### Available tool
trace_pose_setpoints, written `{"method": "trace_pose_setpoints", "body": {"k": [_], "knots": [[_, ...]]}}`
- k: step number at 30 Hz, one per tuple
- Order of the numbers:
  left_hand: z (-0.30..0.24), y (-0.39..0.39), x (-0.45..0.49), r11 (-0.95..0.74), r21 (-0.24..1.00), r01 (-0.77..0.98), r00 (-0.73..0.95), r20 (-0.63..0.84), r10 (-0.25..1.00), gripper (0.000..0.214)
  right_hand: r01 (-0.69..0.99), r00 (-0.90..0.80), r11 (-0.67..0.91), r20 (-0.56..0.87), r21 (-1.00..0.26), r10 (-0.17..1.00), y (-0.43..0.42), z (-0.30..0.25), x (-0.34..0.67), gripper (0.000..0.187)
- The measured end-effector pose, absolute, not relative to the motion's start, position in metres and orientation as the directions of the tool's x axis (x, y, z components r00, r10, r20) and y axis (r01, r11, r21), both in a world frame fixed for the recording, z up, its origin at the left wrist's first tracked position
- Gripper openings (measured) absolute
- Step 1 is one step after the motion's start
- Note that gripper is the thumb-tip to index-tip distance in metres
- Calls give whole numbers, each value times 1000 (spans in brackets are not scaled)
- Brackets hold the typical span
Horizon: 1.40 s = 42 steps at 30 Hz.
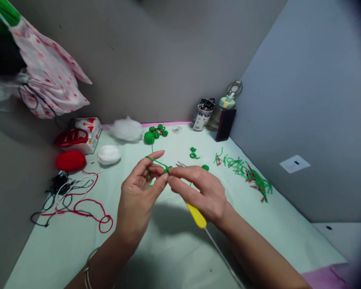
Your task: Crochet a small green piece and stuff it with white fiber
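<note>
Head view: left hand (139, 190), thumb and fingers pinched on a small green yarn piece (167, 170), a green strand (158, 161) drawn over the raised index finger. Right hand (202, 190), fingers and thumb closed on a yellow-handled tool (196, 213), its working end hidden or too small to make out. Governing relation: the green piece sits between the two sets of fingertips, just beyond the right hand's tips and up-left of the handle; the tool's long axis slants from the lower right up toward that piece, the right hand being nearer the handle, the left bearing the yarn. Behind the handle, one thin pale rod (221, 253); whether joined to it, cannot tell. Just past the fingers, on the pale worktop (168, 269): scissors (180, 164), partly covered; a small green ball (205, 167); a curled green piece (194, 153). Farther back: green yarn ball (149, 137), beside a cluster of small green pieces (160, 131); white fluffy mass (127, 129). At left: white yarn ball (109, 155); red yarn ball (71, 161); black yarn tangle (60, 182). At right: scattered green offcuts (258, 180). Rear right corner: can of pens (200, 120), bottle (227, 102), dark upright phone-like slab (226, 125).
</note>
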<state>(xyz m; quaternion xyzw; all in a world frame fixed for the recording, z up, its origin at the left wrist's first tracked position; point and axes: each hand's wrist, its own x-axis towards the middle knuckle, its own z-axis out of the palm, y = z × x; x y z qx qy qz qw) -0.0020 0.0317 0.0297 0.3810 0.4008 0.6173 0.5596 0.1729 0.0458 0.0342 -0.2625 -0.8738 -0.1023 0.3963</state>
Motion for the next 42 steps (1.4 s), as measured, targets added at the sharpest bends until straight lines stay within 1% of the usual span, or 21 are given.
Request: {"method": "trace_pose_setpoints", "body": {"k": [2,3,4,5,7,9,11,12,14,15,16,20,22,24,26,28,30,32,35,38,42], "knots": [[34,31,-3,17,880,-474,-38,-40,998,44,533,-521,846,794,16,313,46,32,173,34],[37,31,-3,83,848,-523,16,-87,996,47,528,-501,849,814,18,294,46,31,172,36],[39,32,-4,158,809,-565,85,-134,987,51,523,-481,852,823,-9,303,46,31,171,37],[42,32,-5,231,770,-595,154,-173,973,53,509,-447,858,833,-61,325,46,31,169,36],[45,33,-8,324,718,-616,236,-224,945,54,429,-343,875,855,-226,389,47,33,167,32],[47,35,-10,324,718,-617,224,-234,946,51,272,-199,855,843,-442,500,49,36,165,26],[47,37,-11,271,744,-610,168,-213,962,46,60,-89,755,750,-653,655,51,38,165,19],[46,37,-11,243,758,-605,144,-196,970,43,-44,-64,680,681,-732,729,53,39,165,17],[44,37,-11,200,789,-580,121,-160,980,39,-204,-83,543,567,-814,819,56,39,165,15],[42,37,-10,190,808,-558,125,-145,982,39,-238,-99,516,550,-823,830,57,39,165,14],[40,36,-10,182,828,-530,134,-130,982,38,-234,-115,513,548,-826,829,58,39,164,12],[35,35,-5,122,892,-436,118,-77,990,31,-94,-139,566,573,-819,807,59,38,160,12],[34,35,-4,78,904,-421,73,-52,996,30,-83,-149,563,568,-823,809,59,38,159,13],[35,36,-4,67,903,-423,50,-51,997,37,-88,-146,565,572,-820,807,59,37,159,12],[37,37,-5,102,893,-438,60,-84,995,50,-107,-148,548,558,-830,816,60,35,160,11],[40,37,-7,174,868,-466,110,-138,984,58,-179,-147,487,513,-855,846,61,33,162,11],[42,37,-9,254,823,-508,189,-181,965,58,-266,-141,388,434,-882,890,63,32,163,13],[44,37,-10,312,766,-562,259,-196,946,51,-329,-124,292,348,-898,929,65,33,164,18],[45,36,-10,331,712,-620,308,-168,937,40,-388,-140,172,243,-905,960,67,37,164,24],[44,34,-8,288,762,-580,311,-120,943,41,-423,-198,114,214,-899,957,65,39,161,25],[39,33,1,153,858,-490,210,-54,976,39,-344,-148,207,270,-916,951,60,36,155,23]]}}
